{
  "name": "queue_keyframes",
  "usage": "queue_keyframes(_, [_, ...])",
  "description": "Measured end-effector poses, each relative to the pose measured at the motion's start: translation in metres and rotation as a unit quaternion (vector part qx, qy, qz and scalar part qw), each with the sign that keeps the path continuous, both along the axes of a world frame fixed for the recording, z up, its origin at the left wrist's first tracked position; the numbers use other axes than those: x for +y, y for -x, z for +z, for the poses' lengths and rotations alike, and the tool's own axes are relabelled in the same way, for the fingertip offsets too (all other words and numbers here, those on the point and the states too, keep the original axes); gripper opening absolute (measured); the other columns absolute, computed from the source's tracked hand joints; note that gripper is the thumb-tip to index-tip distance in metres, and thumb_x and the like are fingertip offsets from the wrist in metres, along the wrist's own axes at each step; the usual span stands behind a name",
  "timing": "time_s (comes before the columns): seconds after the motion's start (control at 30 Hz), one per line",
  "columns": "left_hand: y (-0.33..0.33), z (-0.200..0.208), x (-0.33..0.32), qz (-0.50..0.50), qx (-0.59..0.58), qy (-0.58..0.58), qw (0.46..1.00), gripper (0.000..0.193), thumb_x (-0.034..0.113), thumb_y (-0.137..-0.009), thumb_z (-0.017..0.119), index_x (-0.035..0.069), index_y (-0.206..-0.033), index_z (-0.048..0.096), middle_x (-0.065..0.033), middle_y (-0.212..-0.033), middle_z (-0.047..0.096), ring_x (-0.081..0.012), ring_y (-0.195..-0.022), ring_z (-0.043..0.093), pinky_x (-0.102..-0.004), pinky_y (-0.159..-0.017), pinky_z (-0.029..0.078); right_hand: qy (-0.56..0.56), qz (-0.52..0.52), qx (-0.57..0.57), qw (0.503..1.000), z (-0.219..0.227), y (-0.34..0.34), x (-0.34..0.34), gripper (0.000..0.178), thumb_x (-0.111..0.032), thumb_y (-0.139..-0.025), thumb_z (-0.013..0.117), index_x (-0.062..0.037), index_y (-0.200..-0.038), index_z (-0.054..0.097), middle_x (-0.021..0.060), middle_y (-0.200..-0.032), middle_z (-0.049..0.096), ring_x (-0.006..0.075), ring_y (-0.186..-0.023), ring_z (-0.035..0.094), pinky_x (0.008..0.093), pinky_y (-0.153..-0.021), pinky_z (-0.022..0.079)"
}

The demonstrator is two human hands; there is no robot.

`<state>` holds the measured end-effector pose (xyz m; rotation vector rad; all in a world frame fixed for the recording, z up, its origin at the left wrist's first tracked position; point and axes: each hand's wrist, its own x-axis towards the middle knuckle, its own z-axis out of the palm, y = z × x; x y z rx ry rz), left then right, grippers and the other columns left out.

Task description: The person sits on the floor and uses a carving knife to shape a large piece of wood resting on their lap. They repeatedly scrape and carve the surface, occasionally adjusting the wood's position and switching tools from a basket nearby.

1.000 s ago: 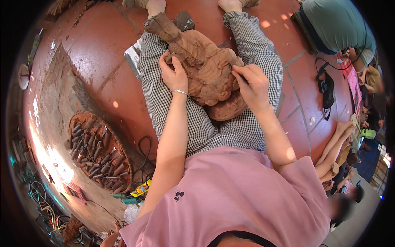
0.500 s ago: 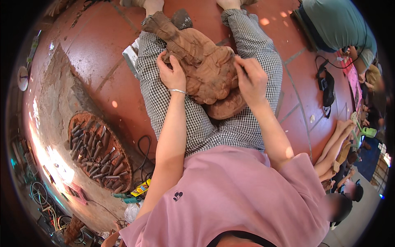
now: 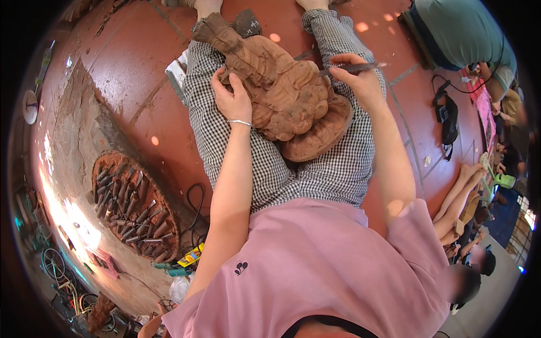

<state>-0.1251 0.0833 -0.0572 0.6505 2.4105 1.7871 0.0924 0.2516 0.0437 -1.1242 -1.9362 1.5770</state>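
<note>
A brown carved figurine (image 3: 276,84), seemingly wooden, lies tilted across my lap, its head end pointing away to the left. Its round base (image 3: 321,138) rests nearer me, between my thighs. My left hand (image 3: 234,102) grips the figurine's left side, thumb and fingers around its edge. In my right hand (image 3: 363,81) is a slim, dark-handled chisel (image 3: 355,68), held between thumb and fingers. The chisel's tip points left and reaches the figurine's right side; whether it touches cannot be told.
On the left, a round tray (image 3: 114,160) holds many dark-handled carving tools. Beside it lie a yellow packet (image 3: 192,255) and a black cable (image 3: 197,203). A dark block (image 3: 246,23) is beyond the figurine. At right are a black bag (image 3: 448,121) and a co-worker in green (image 3: 462,34).
My right hand has swung outward to the right and turned, so the chisel now shows lying sideways. The figurine has shifted slightly away, and more of its base is visible.
</note>
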Motion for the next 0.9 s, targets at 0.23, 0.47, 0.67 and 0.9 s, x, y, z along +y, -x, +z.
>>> queue_keyframes(0.23, [-0.002,0.008,-0.001,-0.001,-0.029,-0.008,1.000,0.035,0.027,-0.100,0.057,0.001,-0.124,0.056,-0.0086,-0.089,0.065,-0.0157,-0.067,0.057,-0.0310,-0.062,0.046,0.066,0.111,0.020,0.991,0.012,0.010,0.023,0.030,-0.015,-0.087,0.074,0.0007,-0.112,0.069,0.0102,-0.106,0.071,0.0172,-0.096,0.066,0.0298,-0.085,0.055])
queue_keyframes(0.47, [0.001,-0.001,-0.002,-0.010,-0.016,-0.032,0.999,0.035,0.027,-0.101,0.056,0.001,-0.124,0.055,-0.0076,-0.090,0.065,-0.0136,-0.064,0.056,-0.0293,-0.060,0.045,0.012,0.177,-0.057,0.982,0.000,0.025,0.035,0.030,-0.021,-0.084,0.077,-0.0004,-0.105,0.072,0.0098,-0.109,0.072,0.0210,-0.104,0.066,0.0368,-0.097,0.050])
queue_keyframes(0.67, [0.001,0.002,-0.001,-0.012,-0.018,-0.030,0.999,0.034,0.025,-0.101,0.056,0.001,-0.123,0.055,-0.0069,-0.088,0.066,-0.0123,-0.061,0.054,-0.0284,-0.058,0.044,0.053,0.183,-0.007,0.982,-0.014,0.027,0.051,0.025,-0.026,-0.083,0.079,-0.0036,-0.093,0.075,0.0047,-0.092,0.072,0.0159,-0.086,0.065,0.0311,-0.081,0.051])
queue_keyframes(0.9, [-0.001,0.008,-0.002,-0.012,-0.031,-0.015,0.999,0.032,0.024,-0.101,0.056,0.001,-0.123,0.055,-0.0066,-0.086,0.065,-0.0103,-0.060,0.053,-0.0274,-0.056,0.043,0.061,0.188,0.007,0.980,-0.011,0.029,0.046,0.029,-0.030,-0.086,0.078,-0.0026,-0.090,0.073,0.0026,-0.077,0.066,0.0117,-0.067,0.059,0.0271,-0.067,0.048])
